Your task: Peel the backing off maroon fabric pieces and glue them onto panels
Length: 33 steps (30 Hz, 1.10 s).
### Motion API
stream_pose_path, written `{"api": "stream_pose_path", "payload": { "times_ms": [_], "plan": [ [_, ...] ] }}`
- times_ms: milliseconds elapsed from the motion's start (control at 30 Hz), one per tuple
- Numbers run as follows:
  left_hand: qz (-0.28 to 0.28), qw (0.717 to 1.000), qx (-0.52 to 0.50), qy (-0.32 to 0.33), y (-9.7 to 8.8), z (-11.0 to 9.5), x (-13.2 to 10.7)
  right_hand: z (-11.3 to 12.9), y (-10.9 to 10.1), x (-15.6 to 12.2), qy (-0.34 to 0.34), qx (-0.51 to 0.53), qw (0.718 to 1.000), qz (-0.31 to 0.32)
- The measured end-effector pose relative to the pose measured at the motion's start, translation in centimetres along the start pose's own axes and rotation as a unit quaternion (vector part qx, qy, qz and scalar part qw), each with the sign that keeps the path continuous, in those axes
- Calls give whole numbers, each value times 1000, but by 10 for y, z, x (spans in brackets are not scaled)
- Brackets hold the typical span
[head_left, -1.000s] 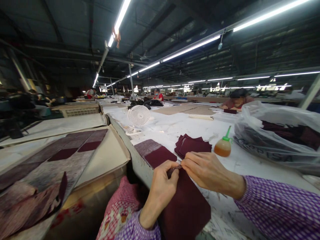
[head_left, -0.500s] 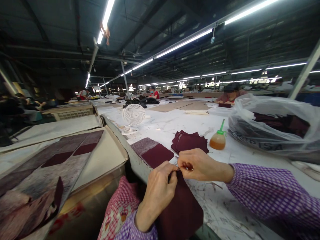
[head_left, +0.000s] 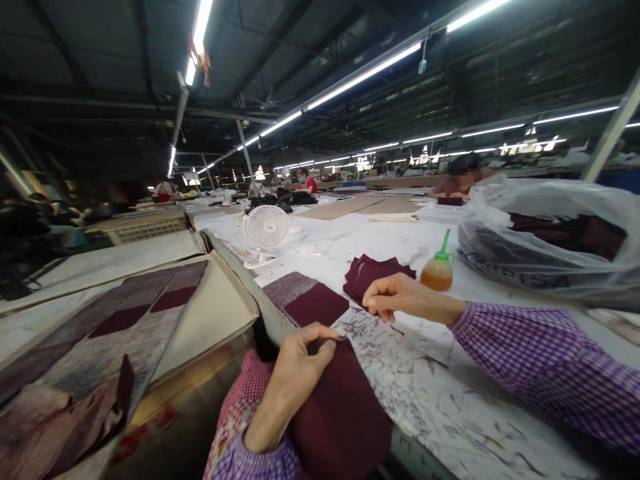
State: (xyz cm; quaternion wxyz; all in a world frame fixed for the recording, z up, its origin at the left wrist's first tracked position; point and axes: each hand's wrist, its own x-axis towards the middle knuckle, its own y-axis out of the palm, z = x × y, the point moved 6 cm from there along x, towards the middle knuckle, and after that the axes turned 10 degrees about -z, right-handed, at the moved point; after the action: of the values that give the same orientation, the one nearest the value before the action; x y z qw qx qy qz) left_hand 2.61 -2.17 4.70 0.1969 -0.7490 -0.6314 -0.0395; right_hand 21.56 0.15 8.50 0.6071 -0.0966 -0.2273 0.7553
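My left hand [head_left: 295, 380] pinches the top corner of a maroon fabric piece [head_left: 345, 413], which hangs down over the table's near edge. My right hand [head_left: 400, 299] is apart from that piece, just in front of a fanned stack of maroon fabric pieces [head_left: 373, 270]. Its thumb and fingertips are pressed together; whatever is between them is too small to make out. Between the hands and a little beyond lies a flat maroon panel [head_left: 317, 303] with a speckled grey-purple part beside it. Dark thread scraps [head_left: 425, 373] litter the white tabletop below my right hand.
An oil bottle [head_left: 437, 272] with a green spout stands right of the stack. A clear plastic bag [head_left: 545, 267] of dark fabric sits at the right. A white fan [head_left: 267, 227] stands farther back. Fabric panels [head_left: 150, 313] cover a bin at left. Co-workers are in the background.
My right hand has let go of the fabric's corner and moved up and right, away from my left hand. My left hand has shifted slightly left and down with the piece.
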Motion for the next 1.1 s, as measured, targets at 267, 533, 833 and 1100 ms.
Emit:
{"api": "stream_pose_path", "payload": {
  "times_ms": [267,533,833,1100],
  "plan": [
    [-16,987,-151,-45,28,10,23,17,33,-12,-76,7,995,66],
    [74,985,-150,-41,39,9,21,2,18,-4,-27,33,998,40],
    [-4,989,124,83,40,5,31,-34,23,2,58,2,995,85],
    [32,962,224,155,59,7,41,-28,-5,9,-110,-225,966,58]
  ]
}}
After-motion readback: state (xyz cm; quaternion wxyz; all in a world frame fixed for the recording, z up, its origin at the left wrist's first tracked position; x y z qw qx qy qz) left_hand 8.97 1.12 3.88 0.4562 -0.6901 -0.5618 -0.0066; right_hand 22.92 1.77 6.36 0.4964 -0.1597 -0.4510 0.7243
